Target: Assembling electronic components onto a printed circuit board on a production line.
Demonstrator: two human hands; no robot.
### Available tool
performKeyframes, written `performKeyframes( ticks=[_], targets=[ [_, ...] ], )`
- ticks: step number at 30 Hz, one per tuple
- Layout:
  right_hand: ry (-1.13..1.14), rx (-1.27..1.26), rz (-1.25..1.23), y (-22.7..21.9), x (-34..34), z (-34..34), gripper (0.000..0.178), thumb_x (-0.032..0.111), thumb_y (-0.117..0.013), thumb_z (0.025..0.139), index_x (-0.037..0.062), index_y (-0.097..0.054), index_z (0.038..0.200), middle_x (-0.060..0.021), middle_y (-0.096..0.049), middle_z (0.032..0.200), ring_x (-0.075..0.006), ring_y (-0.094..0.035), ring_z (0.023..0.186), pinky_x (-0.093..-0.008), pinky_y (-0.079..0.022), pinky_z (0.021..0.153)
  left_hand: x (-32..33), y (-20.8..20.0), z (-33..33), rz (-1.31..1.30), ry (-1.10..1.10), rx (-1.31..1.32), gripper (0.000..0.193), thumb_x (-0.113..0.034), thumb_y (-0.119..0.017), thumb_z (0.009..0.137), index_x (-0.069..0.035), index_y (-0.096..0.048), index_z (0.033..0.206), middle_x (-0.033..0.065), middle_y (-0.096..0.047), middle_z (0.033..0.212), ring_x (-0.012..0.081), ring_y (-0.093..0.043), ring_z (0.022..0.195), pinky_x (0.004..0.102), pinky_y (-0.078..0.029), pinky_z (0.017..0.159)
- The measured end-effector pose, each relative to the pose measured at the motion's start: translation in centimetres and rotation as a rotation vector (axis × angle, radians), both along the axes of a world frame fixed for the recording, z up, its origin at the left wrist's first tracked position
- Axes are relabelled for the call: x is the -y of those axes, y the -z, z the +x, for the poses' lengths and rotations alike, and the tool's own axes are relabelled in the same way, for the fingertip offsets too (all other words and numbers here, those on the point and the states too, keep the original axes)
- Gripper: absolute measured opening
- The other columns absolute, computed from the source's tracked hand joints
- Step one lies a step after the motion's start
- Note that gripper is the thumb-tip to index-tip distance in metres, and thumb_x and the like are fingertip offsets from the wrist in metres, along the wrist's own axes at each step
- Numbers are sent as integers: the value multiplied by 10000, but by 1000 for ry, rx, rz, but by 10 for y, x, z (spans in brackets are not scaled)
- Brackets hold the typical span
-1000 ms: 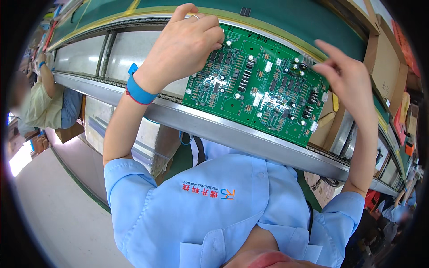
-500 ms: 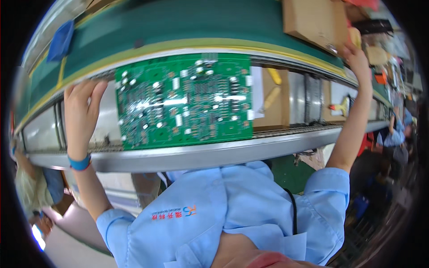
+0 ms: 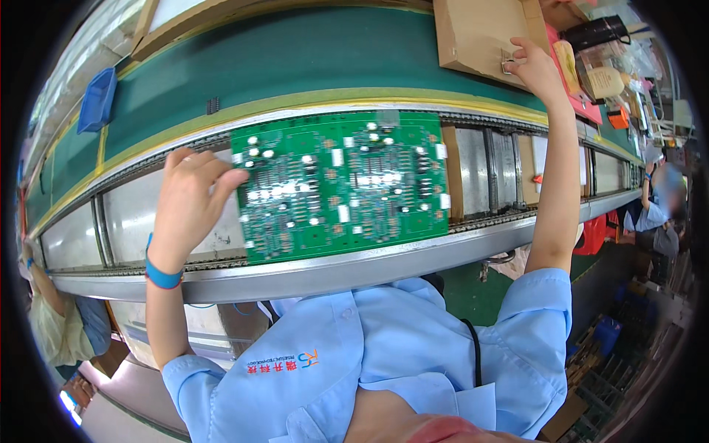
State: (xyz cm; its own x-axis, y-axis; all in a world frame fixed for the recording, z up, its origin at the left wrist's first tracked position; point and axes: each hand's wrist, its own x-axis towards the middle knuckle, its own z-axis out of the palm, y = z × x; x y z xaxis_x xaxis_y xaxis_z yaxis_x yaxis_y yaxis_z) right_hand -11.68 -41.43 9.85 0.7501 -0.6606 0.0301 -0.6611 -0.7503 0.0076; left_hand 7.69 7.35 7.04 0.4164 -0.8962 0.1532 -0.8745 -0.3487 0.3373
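A green printed circuit board [image 3: 340,210], crowded with small parts, lies across the two rails of a conveyor in front of me. My left hand [image 3: 193,203] is at its left edge, fingers bent and apart. The thumb reaches to the board's edge, and the hand does not grip it. Over at the far right, my right hand [image 3: 535,70] is inside a shallow cardboard box [image 3: 480,33]. Its thumb and fingers close on a small silvery part [image 3: 507,65], too small to name.
A green work surface [image 3: 317,55] runs behind the conveyor rail [image 3: 332,277]. On it lie a small black chip-like part [image 3: 213,105] and a blue bin [image 3: 97,100]. A dark cylindrical object [image 3: 594,33] and an orange item [image 3: 617,119] stand right. Co-workers are at both sides.
My right hand has moved left into the cardboard box and closed on a small part. My left hand has come to the board's left edge. The whole view has shifted.
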Motion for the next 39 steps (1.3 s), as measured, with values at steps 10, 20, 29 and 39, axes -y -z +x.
performKeyframes(
  ticks=[10, 20, 29, 39],
  targets=[
    [-823, 794, 457, -29, -194, 41, 646, 32, -737, 800, 14, -467, 1387, -159, -571, 1340, -230, -668, 1017, -320, -537, 838, 24, -42, -3, -106, -115, 8, 254, -280, -679, 886, -40, -709, 809, 108, -634, 719, 259, -594, 689, 354, -455, 810],
    [-1011, 800, 1042, -19, -255, 58, 833, 58, -722, 841, -17, -226, 1505, -281, -402, 1452, -337, -598, 1180, -384, -516, 945, 42, -28, -25, -363, 271, -1545, 438, -376, -523, 1014, 21, -639, 1159, 57, -664, 935, 118, -612, 870, 267, -491, 794],
    [-575, 802, 2002, -20, -235, 70, 761, 511, -368, 1016, -42, -193, 1510, -282, -291, 1527, -370, -373, 1393, -442, -342, 1122, 29, -24, -9, -466, 119, -1300, 345, -350, -544, 1003, -26, -645, 941, 1, -642, 880, 73, -567, 811, 223, -449, 737],
    [-439, 564, 789, 8, -178, 76, 211, 117, -626, 945, 22, -640, 1132, 27, -610, 804, -34, -559, 781, -193, -467, 757, 30, -22, -12, -427, 138, -1244, 369, -331, -532, 1012, 0, -640, 1132, 10, -623, 913, 83, -552, 854, 237, -454, 781]
  ],
)
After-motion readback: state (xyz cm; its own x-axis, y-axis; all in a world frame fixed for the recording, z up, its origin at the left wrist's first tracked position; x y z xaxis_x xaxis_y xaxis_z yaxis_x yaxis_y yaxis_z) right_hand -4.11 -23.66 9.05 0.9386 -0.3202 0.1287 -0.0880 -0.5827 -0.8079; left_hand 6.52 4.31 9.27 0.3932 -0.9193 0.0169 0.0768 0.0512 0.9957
